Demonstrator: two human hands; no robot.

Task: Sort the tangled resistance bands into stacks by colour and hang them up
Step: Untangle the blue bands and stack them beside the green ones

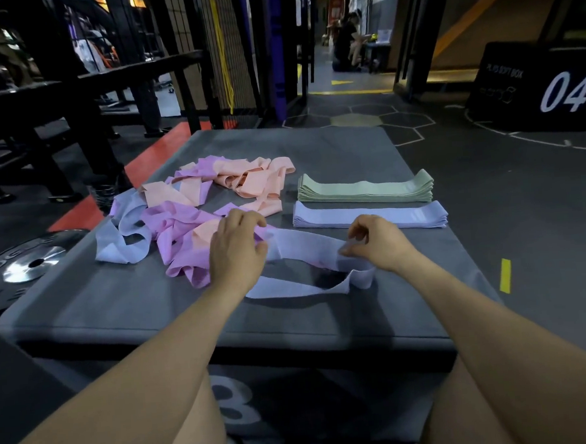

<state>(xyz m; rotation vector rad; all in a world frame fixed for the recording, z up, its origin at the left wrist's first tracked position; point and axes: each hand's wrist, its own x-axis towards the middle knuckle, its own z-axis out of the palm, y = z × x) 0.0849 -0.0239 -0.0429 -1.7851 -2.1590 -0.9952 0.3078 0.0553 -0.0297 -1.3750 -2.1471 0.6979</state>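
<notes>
A pale blue band [303, 252] stretches across the grey padded box top [118, 301] between my hands. My left hand [236, 247] grips its left end beside the tangle. My right hand [377, 242] pinches its right end, and the band's lower loop sags toward me. The tangled pile [194, 207] of purple, peach and blue bands lies at the left and centre. Two neat stacks sit at the right: a green stack [365, 188] farther back and a pale blue stack [370, 218] just in front of it.
A weight plate [30, 262] lies on the floor at the left. A black soft box marked 04 [544, 86] stands at the far right. Black racks and a mesh cage [205, 48] rise behind the box. A person sits far down the corridor [346, 43].
</notes>
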